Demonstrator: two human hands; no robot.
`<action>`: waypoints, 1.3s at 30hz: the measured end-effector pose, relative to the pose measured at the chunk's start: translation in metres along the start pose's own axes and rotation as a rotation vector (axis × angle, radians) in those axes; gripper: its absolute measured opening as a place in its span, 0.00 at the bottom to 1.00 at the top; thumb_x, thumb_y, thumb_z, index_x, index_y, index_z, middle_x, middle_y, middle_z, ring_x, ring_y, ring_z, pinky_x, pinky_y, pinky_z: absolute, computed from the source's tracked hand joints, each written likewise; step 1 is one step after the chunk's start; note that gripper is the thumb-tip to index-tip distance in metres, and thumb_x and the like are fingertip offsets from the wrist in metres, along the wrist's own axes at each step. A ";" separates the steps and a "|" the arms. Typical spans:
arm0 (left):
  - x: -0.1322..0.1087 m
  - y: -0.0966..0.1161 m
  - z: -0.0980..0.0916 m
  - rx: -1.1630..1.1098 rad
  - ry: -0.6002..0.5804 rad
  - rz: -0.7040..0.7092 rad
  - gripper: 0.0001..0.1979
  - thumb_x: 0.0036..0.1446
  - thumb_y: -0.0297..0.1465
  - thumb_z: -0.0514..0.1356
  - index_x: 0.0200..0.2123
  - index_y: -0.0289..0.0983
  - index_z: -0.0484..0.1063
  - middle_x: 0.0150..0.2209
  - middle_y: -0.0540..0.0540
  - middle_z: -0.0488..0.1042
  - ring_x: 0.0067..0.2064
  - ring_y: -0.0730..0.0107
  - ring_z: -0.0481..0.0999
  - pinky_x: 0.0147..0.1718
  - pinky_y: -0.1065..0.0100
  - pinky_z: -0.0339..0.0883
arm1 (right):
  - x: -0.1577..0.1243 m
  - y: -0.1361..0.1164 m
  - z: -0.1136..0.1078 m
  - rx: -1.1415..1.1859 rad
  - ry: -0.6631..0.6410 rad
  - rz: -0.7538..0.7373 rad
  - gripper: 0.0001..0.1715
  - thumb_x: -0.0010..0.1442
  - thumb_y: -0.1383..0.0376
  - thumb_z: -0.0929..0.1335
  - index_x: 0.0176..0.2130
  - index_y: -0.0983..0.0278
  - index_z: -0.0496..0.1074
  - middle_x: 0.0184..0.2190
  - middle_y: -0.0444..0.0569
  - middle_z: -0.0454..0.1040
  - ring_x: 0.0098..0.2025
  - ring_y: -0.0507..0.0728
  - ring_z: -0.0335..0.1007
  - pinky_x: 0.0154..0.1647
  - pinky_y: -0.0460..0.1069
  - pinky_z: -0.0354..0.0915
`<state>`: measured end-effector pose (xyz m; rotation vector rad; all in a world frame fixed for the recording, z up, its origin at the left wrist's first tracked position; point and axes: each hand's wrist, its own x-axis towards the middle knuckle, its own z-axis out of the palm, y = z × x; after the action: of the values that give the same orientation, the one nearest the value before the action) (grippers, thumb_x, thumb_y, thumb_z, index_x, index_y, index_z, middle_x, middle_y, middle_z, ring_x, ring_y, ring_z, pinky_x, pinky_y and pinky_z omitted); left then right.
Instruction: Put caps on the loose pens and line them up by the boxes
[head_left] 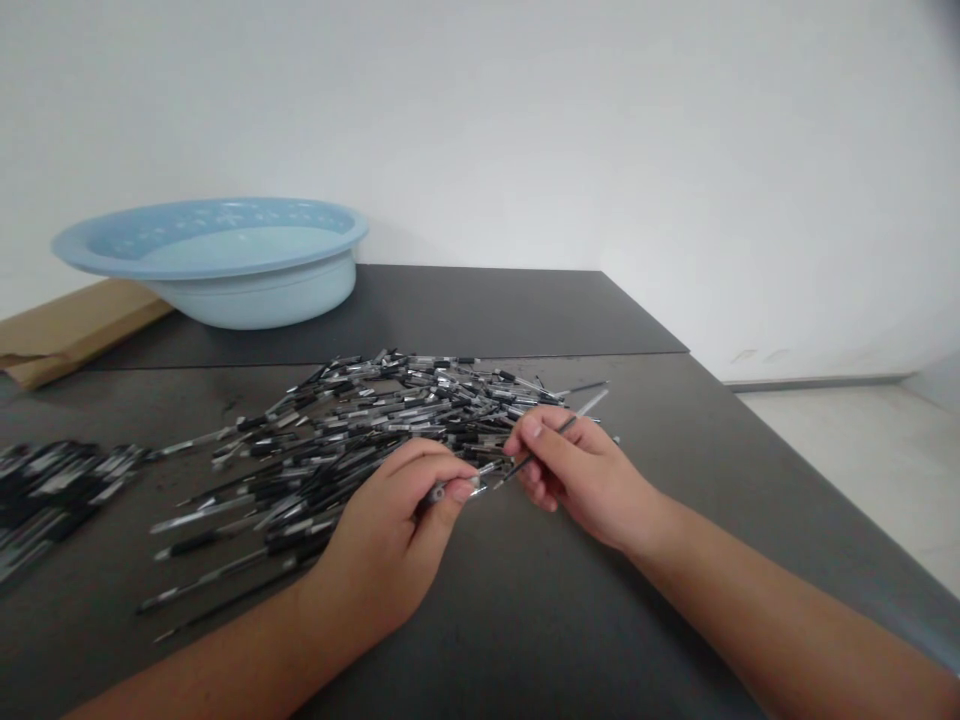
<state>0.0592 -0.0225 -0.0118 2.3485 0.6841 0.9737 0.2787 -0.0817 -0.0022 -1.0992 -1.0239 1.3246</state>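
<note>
Lying over the near edge of the tabletop, both forearms cross a bare dark strip with free room on either side. The left hand has its fingers curled closed around a pen barrel, whose end pokes out toward the right. The right hand pinches a thin refill between thumb and fingertips. The rod slants up toward the right edge, and its lower tip is just beside the barrel's end; I cannot tell whether they touch. Just behind the hands a pile of pens spreads over the middle. A smaller heap lies at the left edge. Toward the far left corner stands a blue basin, with cardboard beside it.
</note>
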 end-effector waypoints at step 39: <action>-0.001 0.003 -0.001 -0.050 -0.125 -0.047 0.09 0.69 0.27 0.59 0.46 0.44 0.78 0.40 0.53 0.82 0.41 0.71 0.80 0.42 0.69 0.69 | -0.018 -0.011 0.006 -0.079 -0.304 -0.068 0.18 0.77 0.50 0.62 0.44 0.60 0.65 0.36 0.48 0.76 0.35 0.55 0.74 0.34 0.50 0.70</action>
<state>0.0592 -0.0250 -0.0098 2.3167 0.6554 0.8070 0.2752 -0.0990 0.0103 -0.9289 -1.3345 1.4341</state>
